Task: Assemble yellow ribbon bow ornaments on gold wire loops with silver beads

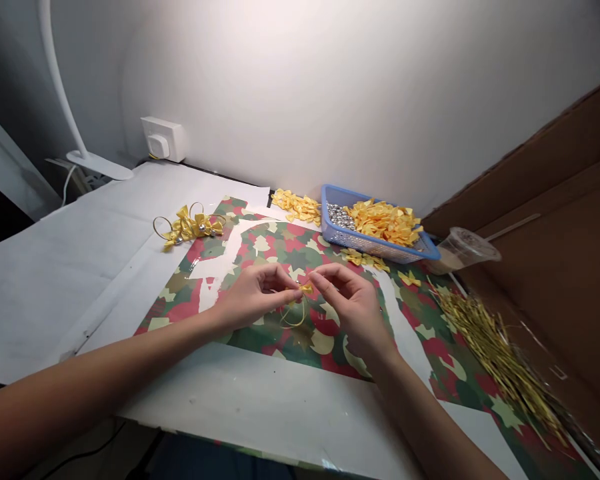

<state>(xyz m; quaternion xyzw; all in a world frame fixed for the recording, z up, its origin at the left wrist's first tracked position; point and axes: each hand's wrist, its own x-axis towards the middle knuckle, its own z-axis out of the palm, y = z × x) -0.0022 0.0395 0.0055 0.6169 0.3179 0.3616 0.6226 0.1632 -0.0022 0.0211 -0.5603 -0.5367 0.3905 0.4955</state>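
Carefully, the left hand (257,297) and the right hand (353,308) pinch a tiny yellow ribbon bow (305,288) between their fingertips, with a gold string loop (293,315) hanging below.

A craft workstation (70,280): yellow ribbon bows (385,223) fill a blue basket (375,243).

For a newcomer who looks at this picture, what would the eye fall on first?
Probably the blue plastic basket of yellow ribbon bows and silver beads, at the back. At the centre, the left hand and right hand pinch a small yellow bow with a gold loop above patterned wrapping paper. On the right lies a pile of gold strands.
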